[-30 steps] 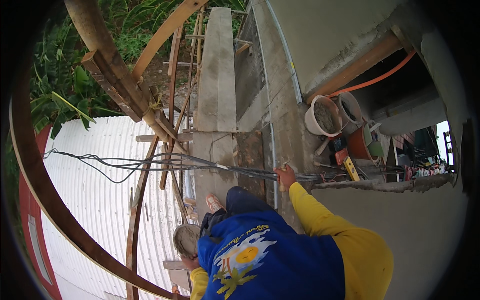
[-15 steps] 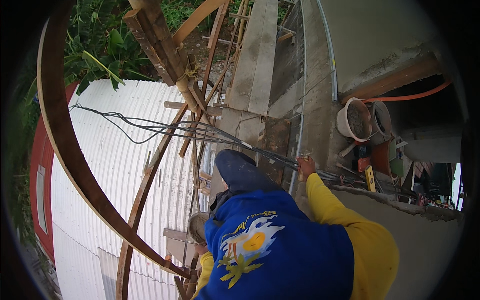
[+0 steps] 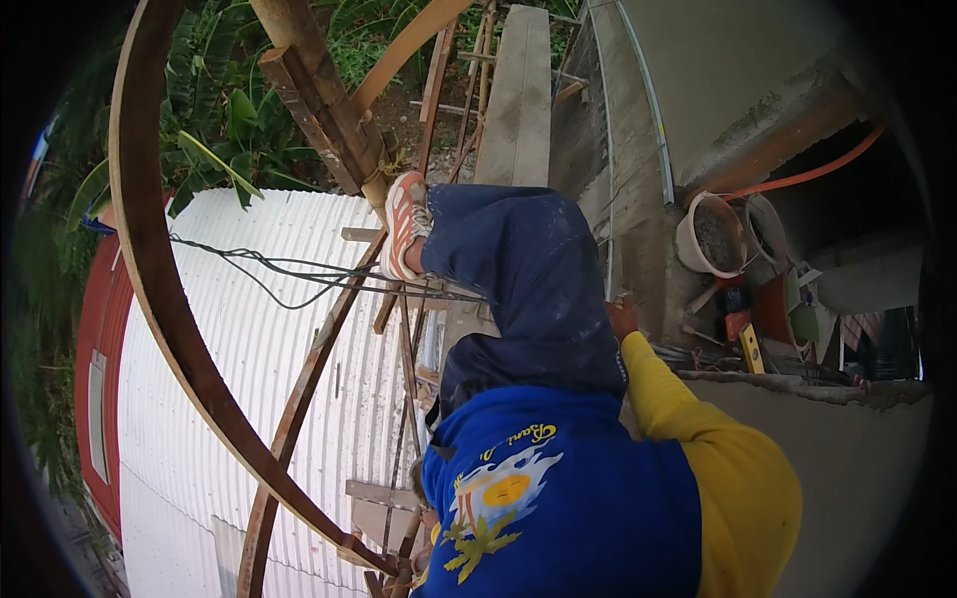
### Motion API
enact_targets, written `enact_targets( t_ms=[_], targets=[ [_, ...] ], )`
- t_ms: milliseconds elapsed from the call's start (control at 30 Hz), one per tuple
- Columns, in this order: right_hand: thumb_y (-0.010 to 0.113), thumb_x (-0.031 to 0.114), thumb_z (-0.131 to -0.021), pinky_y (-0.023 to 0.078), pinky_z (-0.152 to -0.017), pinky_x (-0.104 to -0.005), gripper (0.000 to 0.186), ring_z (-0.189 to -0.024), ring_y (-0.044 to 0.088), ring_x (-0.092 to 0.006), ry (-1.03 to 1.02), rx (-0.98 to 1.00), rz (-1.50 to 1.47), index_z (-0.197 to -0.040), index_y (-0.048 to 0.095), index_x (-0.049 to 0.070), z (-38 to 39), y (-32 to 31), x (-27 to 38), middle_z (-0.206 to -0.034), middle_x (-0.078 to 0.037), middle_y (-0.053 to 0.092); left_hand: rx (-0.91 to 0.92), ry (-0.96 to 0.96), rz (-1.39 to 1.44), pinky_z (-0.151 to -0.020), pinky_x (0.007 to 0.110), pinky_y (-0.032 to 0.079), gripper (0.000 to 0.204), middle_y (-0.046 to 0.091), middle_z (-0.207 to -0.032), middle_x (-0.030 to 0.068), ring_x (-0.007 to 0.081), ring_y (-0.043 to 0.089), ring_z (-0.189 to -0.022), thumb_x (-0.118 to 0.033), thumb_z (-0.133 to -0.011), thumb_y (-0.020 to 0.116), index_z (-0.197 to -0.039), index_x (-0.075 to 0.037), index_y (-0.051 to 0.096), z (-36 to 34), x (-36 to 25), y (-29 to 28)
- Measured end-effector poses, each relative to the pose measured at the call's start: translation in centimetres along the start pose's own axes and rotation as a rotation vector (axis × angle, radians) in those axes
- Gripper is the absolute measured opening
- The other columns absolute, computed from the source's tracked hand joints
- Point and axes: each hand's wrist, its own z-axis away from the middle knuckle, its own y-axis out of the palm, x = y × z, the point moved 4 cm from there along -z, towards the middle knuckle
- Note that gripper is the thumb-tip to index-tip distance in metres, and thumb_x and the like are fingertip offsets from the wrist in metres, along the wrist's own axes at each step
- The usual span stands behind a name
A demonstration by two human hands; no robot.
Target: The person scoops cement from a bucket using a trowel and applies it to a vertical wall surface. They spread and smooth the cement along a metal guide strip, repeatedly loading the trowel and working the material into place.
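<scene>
I look down from a wooden scaffold beside a concrete wall. My right hand (image 3: pixel 623 319), at the end of a yellow sleeve, is curled over the concrete ledge (image 3: pixel 658 299) of the wall. My left hand (image 3: pixel 424 570) is almost hidden under my blue shirt, low by a scaffold pole (image 3: pixel 404 399); its grip cannot be made out. One raised leg in dark blue trousers (image 3: pixel 518 269) stretches forward, and its orange-and-white shoe (image 3: pixel 402 224) is planted by a thick lashed post (image 3: pixel 324 110).
A curved brown timber (image 3: pixel 164 299) arcs across the left. A white corrugated roof (image 3: pixel 249 379) lies far below, crossed by black cables (image 3: pixel 279 269). A plank walkway (image 3: pixel 516 100) runs ahead. A bucket of mortar (image 3: pixel 710 237), an orange hose (image 3: pixel 817 169) and tools sit right.
My leg has lifted and swung forward, with the shoe now up near the lashed post. The view has shifted left and closer. My right hand stays on the ledge.
</scene>
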Motion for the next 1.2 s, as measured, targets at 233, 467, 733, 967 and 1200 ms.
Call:
enact_targets(
  t_ms=[233, 467, 733, 967, 1200],
  targets=[
    [0.082, 0.028, -0.089, 0.058, -0.078, -0.0405, 0.046, -0.088, 0.073, -0.0265, -0.384, -0.126, 0.264, -0.117, 0.065, -0.005, -6.9, -2.6, -4.0, -0.102, -0.017, 0.074, 0.053, -0.003, -0.068, -0.062, 0.044, 0.047, 0.041, 0.038, -0.06, 0.0028, 0.0217, 0.043, -0.054, -0.046, -0.106, 0.061, -0.094, -0.007, 0.057, 0.9, -0.2, 2.7],
    [0.089, 0.032, -0.086, 0.058, -0.068, -0.0419, 0.049, -0.076, 0.072, -0.0245, 0.087, -0.023, -0.137, -0.113, 0.067, -0.002, -6.3, -1.3, -3.3, -0.099, -0.016, 0.074, 0.072, 0.089, -0.154, -0.063, 0.044, 0.048, 0.042, 0.039, -0.06, 0.003, 0.0218, 0.044, -0.054, -0.046, -0.106, 0.062, -0.097, -0.005, 0.061, 1.9, -3.7, 8.0],
    [0.087, 0.034, -0.09, 0.057, -0.065, -0.0407, 0.073, -0.07, 0.068, -0.022, 0.114, -0.02, 0.033, -0.14, 0.057, -0.009, -12.6, 0.4, -2.6, -0.093, -0.014, 0.073, 0.113, 0.228, -0.294, -0.063, 0.045, 0.049, 0.043, 0.041, -0.06, 0.0032, 0.0219, 0.046, -0.054, -0.046, -0.105, 0.063, -0.1, -0.003, 0.066, 5.8, -8.1, 21.3],
    [0.089, 0.041, -0.085, 0.06, -0.082, -0.0426, 0.092, -0.092, 0.073, -0.0285, 0.235, 0.079, 0.057, -0.151, 0.05, -0.011, -22.9, 3.8, -2.9, -0.124, -0.022, 0.07, 0.074, 0.416, -0.496, -0.064, 0.045, 0.05, 0.045, 0.043, -0.06, 0.0033, 0.022, 0.047, -0.054, -0.046, -0.105, 0.064, -0.103, -0.002, 0.07, 14.7, -13.4, 35.0],
    [0.083, 0.026, -0.096, 0.059, -0.073, -0.035, 0.077, -0.086, 0.072, -0.0187, 0.382, 0.089, -0.255, -0.155, 0.044, -0.004, -29.5, 7.7, -0.2, -0.115, -0.014, 0.073, 0.227, 0.492, -0.564, -0.043, 0.036, 0.036, 0.033, 0.024, -0.06, -0.0037, 0.0124, 0.026, -0.043, -0.035, -0.118, 0.04, -0.109, -0.006, 0.055, 26.3, -16.5, 49.4]
  ],
)
